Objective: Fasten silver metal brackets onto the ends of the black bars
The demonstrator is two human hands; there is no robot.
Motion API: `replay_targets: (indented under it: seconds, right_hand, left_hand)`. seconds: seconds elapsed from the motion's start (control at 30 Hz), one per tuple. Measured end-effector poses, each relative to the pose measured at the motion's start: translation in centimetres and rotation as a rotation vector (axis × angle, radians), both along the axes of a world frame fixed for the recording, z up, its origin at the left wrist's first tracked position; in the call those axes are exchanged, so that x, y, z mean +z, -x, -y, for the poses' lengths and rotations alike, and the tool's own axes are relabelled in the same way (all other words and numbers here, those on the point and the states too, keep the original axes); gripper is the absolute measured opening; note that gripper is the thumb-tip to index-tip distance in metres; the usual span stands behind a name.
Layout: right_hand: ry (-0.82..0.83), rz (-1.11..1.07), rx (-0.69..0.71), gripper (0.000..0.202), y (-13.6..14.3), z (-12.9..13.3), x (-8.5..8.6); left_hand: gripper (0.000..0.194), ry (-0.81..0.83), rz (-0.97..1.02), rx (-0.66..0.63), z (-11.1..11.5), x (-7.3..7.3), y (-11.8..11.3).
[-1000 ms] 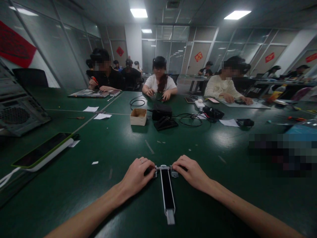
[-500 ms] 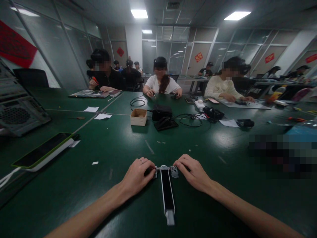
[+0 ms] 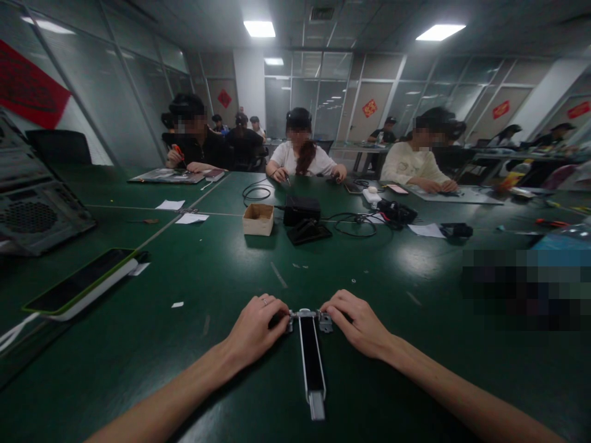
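Lying on the green table in front of me is a long narrow piece (image 3: 313, 357) with a black strip, silvery-white edges and a pale tab at its near end. Small metal brackets sit on both sides of its far end. My left hand (image 3: 259, 323) wears a ring and pinches the left metal bracket (image 3: 290, 326), partly hiding it. At the opposite side, my right hand (image 3: 357, 323) has its fingertips closed at the right metal bracket (image 3: 325, 324), whose plate shows below them. Both hands rest low over the table.
A small open box (image 3: 258, 220) stands beyond my hands, beside a black device (image 3: 302, 210) with cables. To the left are a green-edged phone-like device (image 3: 80, 280) and a computer case (image 3: 34, 197). Several people work across the table. Paper scraps (image 3: 177, 304) lie about.
My right fingers have shifted very slightly left at the bracket. My left hand and the long piece stay in place. Across the table, a co-worker's hands at the right have come closer together.
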State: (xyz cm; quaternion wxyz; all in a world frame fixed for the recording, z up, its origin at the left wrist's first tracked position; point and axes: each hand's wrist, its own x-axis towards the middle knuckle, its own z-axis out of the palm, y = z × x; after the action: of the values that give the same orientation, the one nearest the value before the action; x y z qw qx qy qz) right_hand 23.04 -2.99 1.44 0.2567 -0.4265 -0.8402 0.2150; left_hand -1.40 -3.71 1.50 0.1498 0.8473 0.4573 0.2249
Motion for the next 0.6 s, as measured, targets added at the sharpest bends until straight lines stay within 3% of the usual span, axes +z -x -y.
replay_targets:
  seconds: [0.07, 0.23, 0.37, 0.6]
  right_hand:
    - [0.005, 0.011, -0.008, 0.038, 0.0, -0.1, -0.1]
    - [-0.168, -0.042, -0.251, 0.031, -1.5, -2.1, -0.9]
    - [-0.332, 0.194, -0.389, 0.025, -3.8, -4.3, -2.0]
    - [-0.207, 0.156, -0.31, 0.022, -4.0, -4.7, -2.9]
  left_hand:
    - [0.008, -0.003, 0.002, -0.004, 0.0, 0.0, 0.0]
    - [0.009, 0.0, -0.018, -0.003, 0.0, 0.1, 0.0]
    - [0.009, -0.006, -0.02, 0.018, 0.2, 0.3, -0.1]
    - [0.012, -0.017, 0.011, 0.024, 0.3, 0.2, 0.0]
